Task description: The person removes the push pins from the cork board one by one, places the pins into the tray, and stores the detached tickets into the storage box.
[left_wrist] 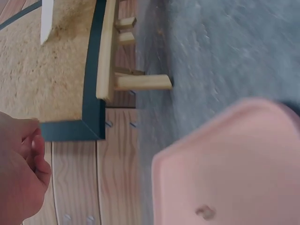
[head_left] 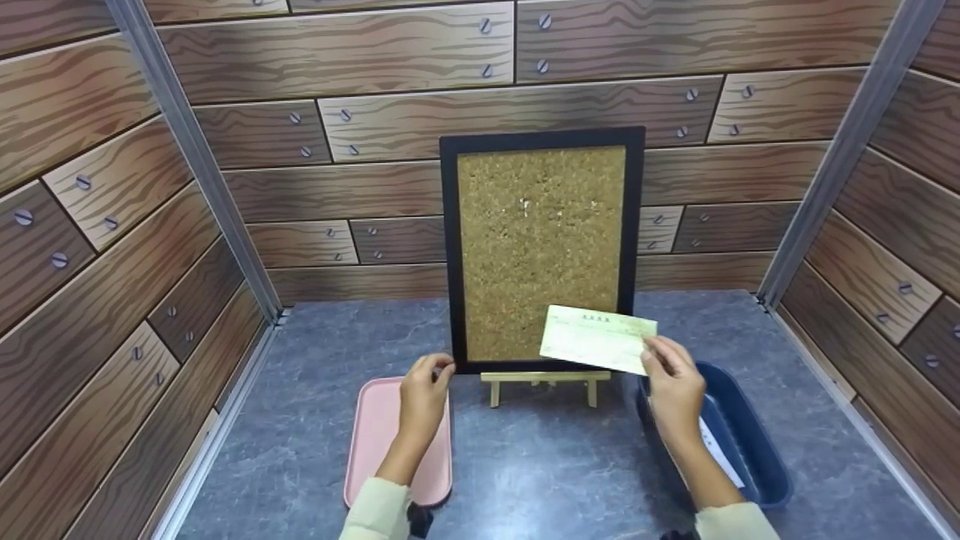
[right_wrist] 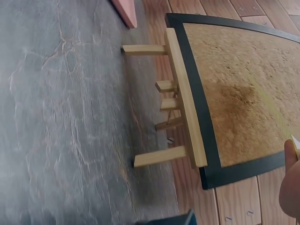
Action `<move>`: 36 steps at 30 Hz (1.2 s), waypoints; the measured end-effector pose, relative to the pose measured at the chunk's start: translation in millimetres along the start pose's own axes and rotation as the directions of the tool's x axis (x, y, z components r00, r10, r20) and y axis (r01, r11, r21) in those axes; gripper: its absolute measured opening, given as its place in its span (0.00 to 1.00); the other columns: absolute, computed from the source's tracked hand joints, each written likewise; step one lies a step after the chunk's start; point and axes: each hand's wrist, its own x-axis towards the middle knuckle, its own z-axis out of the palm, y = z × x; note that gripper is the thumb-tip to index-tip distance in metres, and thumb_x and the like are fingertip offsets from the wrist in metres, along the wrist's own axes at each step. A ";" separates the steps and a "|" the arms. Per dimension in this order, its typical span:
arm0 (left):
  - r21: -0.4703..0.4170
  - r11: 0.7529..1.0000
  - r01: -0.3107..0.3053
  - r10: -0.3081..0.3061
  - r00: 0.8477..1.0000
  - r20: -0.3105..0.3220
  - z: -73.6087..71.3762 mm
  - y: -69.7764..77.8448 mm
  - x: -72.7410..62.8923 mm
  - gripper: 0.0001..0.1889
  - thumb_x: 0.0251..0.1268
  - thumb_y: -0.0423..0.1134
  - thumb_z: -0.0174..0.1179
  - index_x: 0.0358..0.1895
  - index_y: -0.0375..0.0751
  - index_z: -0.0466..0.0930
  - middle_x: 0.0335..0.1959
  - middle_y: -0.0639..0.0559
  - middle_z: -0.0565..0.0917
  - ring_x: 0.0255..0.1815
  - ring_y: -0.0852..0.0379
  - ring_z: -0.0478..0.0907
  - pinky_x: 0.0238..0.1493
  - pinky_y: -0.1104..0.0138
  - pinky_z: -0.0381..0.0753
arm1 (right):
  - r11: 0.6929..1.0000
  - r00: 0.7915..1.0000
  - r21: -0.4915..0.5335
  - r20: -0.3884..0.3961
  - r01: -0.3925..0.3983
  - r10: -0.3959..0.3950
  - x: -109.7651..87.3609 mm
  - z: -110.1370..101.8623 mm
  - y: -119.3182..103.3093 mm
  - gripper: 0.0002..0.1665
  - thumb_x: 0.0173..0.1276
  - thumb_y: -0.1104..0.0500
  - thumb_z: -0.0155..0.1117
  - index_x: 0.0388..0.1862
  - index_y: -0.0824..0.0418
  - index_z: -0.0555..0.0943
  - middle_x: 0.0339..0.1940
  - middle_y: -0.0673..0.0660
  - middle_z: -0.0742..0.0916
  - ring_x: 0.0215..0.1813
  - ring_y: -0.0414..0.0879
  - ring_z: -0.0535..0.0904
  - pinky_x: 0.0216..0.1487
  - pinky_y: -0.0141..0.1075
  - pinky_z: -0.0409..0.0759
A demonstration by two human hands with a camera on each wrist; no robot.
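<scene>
My right hand [head_left: 675, 382] pinches a pale green printed paper slip [head_left: 592, 337] by its right edge, thumb in front. The slip overlaps the lower right of a black-framed cork board [head_left: 540, 247] in the head view. At the board's lower left corner is my left hand [head_left: 426, 394], its fingers curled and thumb against the index finger, over the far end of a pink tray [head_left: 367, 442]. I cannot tell whether something small sits between those fingertips. In the left wrist view a small brownish thing [left_wrist: 205, 212] lies in the tray.
A small wooden easel [head_left: 546, 377] holds the board up on the grey marbled table [head_left: 300, 450]. To the right stands a dark blue bin [head_left: 776, 480] with a white printed paper [head_left: 720, 454] inside. Wood-patterned walls [head_left: 375, 45] enclose the table at the back and both sides.
</scene>
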 end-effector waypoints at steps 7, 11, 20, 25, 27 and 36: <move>0.025 0.998 0.062 -0.062 0.998 -0.012 -20.3 -16.5 -11.6 0.03 0.61 0.30 0.68 0.35 0.42 0.86 0.32 0.52 0.86 0.27 0.62 0.76 0.31 0.68 0.77 | 1.000 0.997 -0.015 -0.075 -0.016 0.015 0.2 -25.9 -0.7 0.13 0.65 0.78 0.63 0.48 0.80 0.83 0.49 0.59 0.85 0.46 0.30 0.79 0.48 0.17 0.76; 0.024 0.991 0.130 -0.129 0.992 -0.006 -31.7 -25.0 -19.1 0.03 0.62 0.30 0.67 0.36 0.42 0.87 0.33 0.52 0.86 0.26 0.63 0.75 0.28 0.71 0.76 | 0.999 0.994 -0.026 -0.103 -0.038 0.036 -0.7 -43.0 7.0 0.14 0.65 0.77 0.62 0.49 0.80 0.82 0.46 0.45 0.84 0.46 0.30 0.79 0.49 0.16 0.76; 0.102 0.980 0.171 -0.171 0.985 -0.012 -45.0 -49.5 -38.1 0.02 0.62 0.29 0.67 0.34 0.40 0.86 0.32 0.50 0.88 0.27 0.61 0.77 0.31 0.68 0.77 | 0.986 0.981 -0.105 -0.162 -0.127 0.109 -6.9 -79.7 38.9 0.16 0.69 0.73 0.62 0.54 0.77 0.82 0.47 0.36 0.81 0.48 0.28 0.78 0.50 0.15 0.75; 0.155 0.965 0.210 -0.215 0.977 0.017 -52.4 -61.2 -48.3 0.03 0.61 0.27 0.66 0.35 0.36 0.86 0.33 0.47 0.88 0.30 0.56 0.81 0.35 0.63 0.80 | 0.970 0.965 -0.146 -0.206 -0.195 0.164 -11.8 -97.4 63.9 0.18 0.70 0.69 0.63 0.56 0.74 0.81 0.47 0.31 0.79 0.46 0.26 0.77 0.48 0.13 0.74; 0.181 0.954 0.241 -0.250 0.968 0.032 -54.7 -64.6 -51.2 0.03 0.62 0.27 0.65 0.36 0.36 0.86 0.35 0.46 0.89 0.31 0.54 0.82 0.37 0.60 0.81 | 0.960 0.958 -0.171 -0.226 -0.220 0.180 -13.9 -103.4 68.0 0.17 0.70 0.68 0.63 0.56 0.73 0.82 0.46 0.30 0.78 0.45 0.26 0.76 0.46 0.12 0.73; 0.250 0.918 0.309 -0.341 0.935 0.096 -59.4 -74.1 -57.7 0.04 0.63 0.28 0.63 0.38 0.35 0.86 0.36 0.44 0.89 0.37 0.50 0.85 0.40 0.55 0.83 | 0.906 0.938 -0.313 -0.285 -0.286 0.198 -22.7 -125.8 77.0 0.17 0.70 0.66 0.62 0.56 0.69 0.83 0.49 0.36 0.79 0.41 0.22 0.72 0.41 0.12 0.70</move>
